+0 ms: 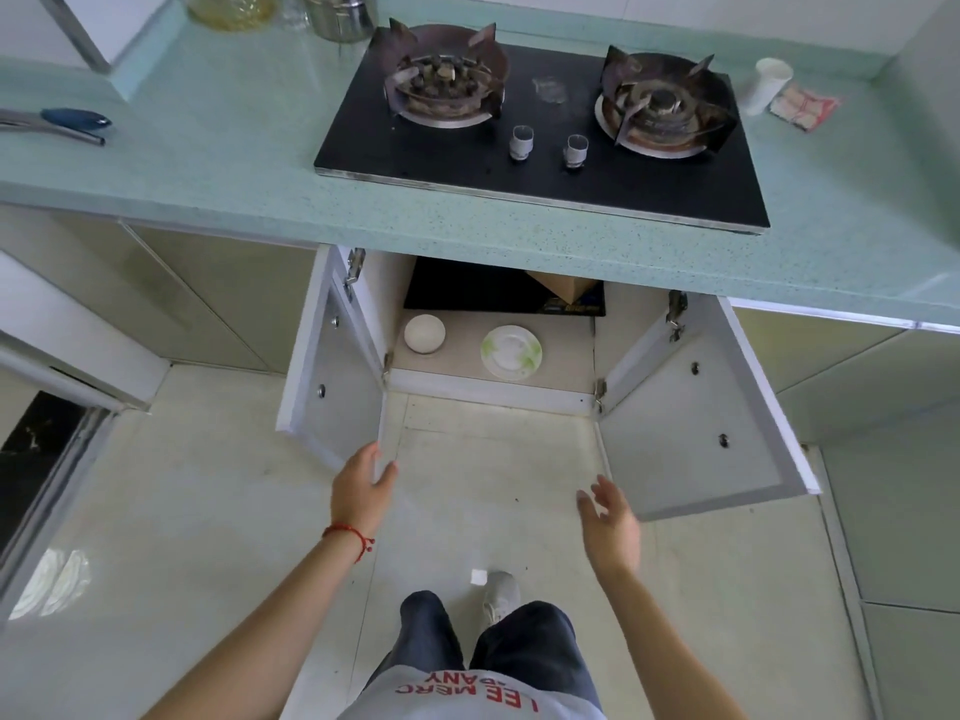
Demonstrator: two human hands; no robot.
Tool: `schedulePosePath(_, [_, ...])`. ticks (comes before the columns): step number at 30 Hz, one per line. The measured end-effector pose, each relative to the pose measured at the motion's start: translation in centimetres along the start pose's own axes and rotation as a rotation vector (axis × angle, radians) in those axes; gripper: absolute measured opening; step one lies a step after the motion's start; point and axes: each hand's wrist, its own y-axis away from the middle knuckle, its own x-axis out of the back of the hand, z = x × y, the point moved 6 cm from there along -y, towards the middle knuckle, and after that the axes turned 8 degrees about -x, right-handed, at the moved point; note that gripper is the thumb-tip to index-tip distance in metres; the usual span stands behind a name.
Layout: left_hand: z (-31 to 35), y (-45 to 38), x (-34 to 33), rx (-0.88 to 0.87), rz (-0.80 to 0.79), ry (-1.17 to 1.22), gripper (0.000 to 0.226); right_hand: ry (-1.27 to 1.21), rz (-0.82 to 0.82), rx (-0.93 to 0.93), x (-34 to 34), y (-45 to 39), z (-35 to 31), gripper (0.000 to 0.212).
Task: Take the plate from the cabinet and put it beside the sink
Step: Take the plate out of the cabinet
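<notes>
Closest to you, your legs and one grey shoe [500,595] stand on the pale tiled floor [208,511], with a small white scrap [478,576] lying just beside the shoe. Your left hand [362,485], with a red string [349,535] around its wrist, has its fingers loosely spread at the lower corner of the left cabinet door [337,371], touching or almost touching its edge without gripping it. Your right hand [609,522] is open and empty, fingers spread, near the lower corner of the right cabinet door [691,407]. Both doors stand wide open. Inside the cabinet [452,374], the plate [511,352], white with green marks, lies flat on the floor of the compartment, with a white bowl [425,333] to its left, well apart. Above, the green countertop [208,163] carries a black two-burner gas stove [545,132].
</notes>
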Motion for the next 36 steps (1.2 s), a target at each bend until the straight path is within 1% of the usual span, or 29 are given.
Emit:
schedulePosePath(2, [0.4,0.3,-0.5,-0.131,-0.1,-0.12,0.047,0.15,-0.039,0.124,-1.4,1.1,-1.3,0.045])
schedulePosePath(4, [0.6,0.6,-0.8,-0.226,-0.166,-0.21,0.049,0.277,-0.057,0.22,-2.6,2.0,-2.5,0.047])
schedulePosePath(8, [1.3,0.9,-1.1,-0.379,-0.215,-0.351,0.05,0.421,-0.038,0.344,-4.3,3.1,-4.1,0.049])
schedulePosePath(10, [1.4,0.8,-1.3,-0.413,-0.241,-0.401,0.052,0.461,-0.04,0.385,-4.9,3.3,-4.6,0.05])
schedulePosePath(14, [1.6,0.3,-1.8,-0.429,-0.264,-0.435,0.051,0.521,-0.053,0.392,-5.5,3.2,-4.8,0.052])
schedulePosePath(20, [2.7,-1.9,-3.4,-0.433,-0.276,-0.471,0.052,0.528,-0.077,0.356,-5.6,0.3,-5.3,0.054])
schedulePosePath(28, [5.2,-6.4,-7.0,-0.395,-0.294,-0.511,0.051,0.444,-0.088,0.306,-3.9,-5.9,-7.0,0.049])
schedulePosePath(36, [7.2,-11.0,-12.2,-0.331,-0.309,-0.51,0.051,0.463,-0.108,0.286,-2.4,-13.6,-8.0,0.049])
